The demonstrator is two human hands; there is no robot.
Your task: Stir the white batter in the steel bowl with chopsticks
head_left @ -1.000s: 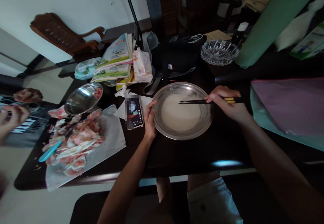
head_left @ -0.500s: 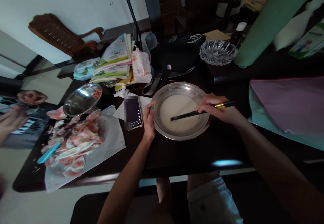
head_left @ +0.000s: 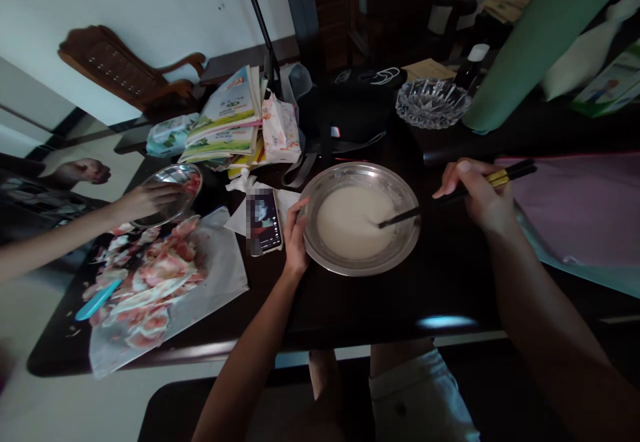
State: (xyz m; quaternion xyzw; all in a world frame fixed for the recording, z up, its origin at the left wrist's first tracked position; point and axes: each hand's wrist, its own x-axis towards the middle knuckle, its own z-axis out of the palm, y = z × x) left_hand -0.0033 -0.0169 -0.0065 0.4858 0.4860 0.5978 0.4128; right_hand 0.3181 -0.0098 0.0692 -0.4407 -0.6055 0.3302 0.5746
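Note:
A wide metal bowl (head_left: 411,250) stands on the dark table in front of me, with a milky off-white liquid (head_left: 350,219) in it. My left hand (head_left: 296,239) grips the bowl's left rim, fingers along its outer side. To the right of the bowl, my right hand (head_left: 483,192) is closed around black chopsticks (head_left: 405,216) with gold bands. Their tips dip into the right part of the liquid, and the shafts pass over the right rim. A phone (head_left: 263,221) with a lit screen lies just left of my left hand.
At left, pomelo-like peel pieces (head_left: 165,269) and a blue-handled tool (head_left: 98,300) lie on a plastic sheet (head_left: 220,275). Another person's hand (head_left: 155,199) reaches into a smaller metal bowl (head_left: 145,219). Books (head_left: 223,112), a glass bowl (head_left: 433,103) and a green column (head_left: 530,49) stand behind.
My right hand has moved right, away from the bowl, drawing the chopstick tips rightward through the liquid. The other person's hand has reached into the smaller bowl. The phone picture has changed.

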